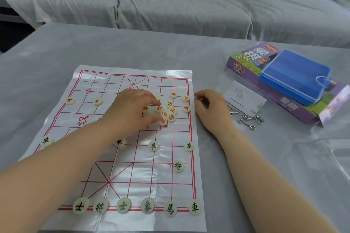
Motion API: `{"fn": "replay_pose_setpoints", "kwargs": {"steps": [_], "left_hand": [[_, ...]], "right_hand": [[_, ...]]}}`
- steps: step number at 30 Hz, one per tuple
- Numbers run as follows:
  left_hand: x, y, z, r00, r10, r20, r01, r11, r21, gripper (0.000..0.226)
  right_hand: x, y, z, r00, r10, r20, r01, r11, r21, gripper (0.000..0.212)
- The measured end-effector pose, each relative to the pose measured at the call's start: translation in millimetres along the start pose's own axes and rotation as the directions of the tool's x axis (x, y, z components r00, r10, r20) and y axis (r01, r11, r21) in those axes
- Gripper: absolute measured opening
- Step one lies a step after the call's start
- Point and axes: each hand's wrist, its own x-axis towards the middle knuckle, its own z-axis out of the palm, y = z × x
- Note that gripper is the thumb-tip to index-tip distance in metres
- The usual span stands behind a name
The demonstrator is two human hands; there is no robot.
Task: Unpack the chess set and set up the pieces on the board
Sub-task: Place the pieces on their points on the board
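A plastic xiangqi board sheet [121, 166] with a red grid lies on the table. Several black-lettered pieces [123, 206] line its near edge, with black soldiers [153, 145] and a cannon [178, 166] further up. Two red soldiers [98, 101] stand on the far left. A loose heap of red-lettered pieces [171, 111] lies at the board's far right. My left hand [132, 109] reaches into this heap, finger and thumb curled round a red piece. My right hand [210, 108] rests by the board's right edge, fingers loosely curled, holding nothing.
To the right lie a blue plastic case [295, 75] on a purple carton [246, 58], a white leaflet [244, 98] and several metal wire puzzles [250, 119]. A grey covered sofa [170, 5] runs behind the table.
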Motion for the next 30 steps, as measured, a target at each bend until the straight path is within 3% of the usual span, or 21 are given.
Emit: {"fn": "replay_pose_setpoints", "kwargs": {"steps": [4, 7, 13, 18, 25, 30], "left_hand": [[10.8, 1.2, -2.4, 0.999, 0.015, -0.048, -0.017, 0.999, -0.034, 0.032], [34.2, 15.8, -1.5, 0.997, 0.063, -0.033, -0.062, 0.998, 0.012, 0.034], [77.4, 36.4, 11.2, 0.989, 0.118, 0.086, -0.133, 0.972, 0.194, 0.04], [84.4, 35.4, 15.9, 0.984, 0.126, 0.124, -0.15, 0.968, 0.201, 0.035], [81.7, 21.3, 5.5, 0.998, 0.068, -0.009, -0.067, 0.993, 0.097, 0.031], [73.2, -5.1, -7.6, 0.999, -0.035, 0.003, 0.034, 0.995, 0.093, 0.034]], "right_hand": [[4.6, -1.6, 4.7, 0.996, 0.046, -0.076, -0.048, 0.999, -0.024, 0.034], [4.0, 0.9, 9.1, 0.997, -0.012, -0.07, 0.01, 0.999, -0.032, 0.043], [6.1, 7.9, 13.4, 0.996, -0.039, -0.078, 0.035, 0.998, -0.05, 0.051], [7.7, 10.1, 14.7, 0.996, -0.035, -0.084, 0.032, 0.999, -0.044, 0.049], [8.0, 11.0, 14.0, 0.998, -0.011, -0.062, 0.008, 0.999, -0.054, 0.048], [6.5, 9.6, 13.0, 0.999, 0.007, -0.053, -0.009, 0.999, -0.042, 0.045]]}}
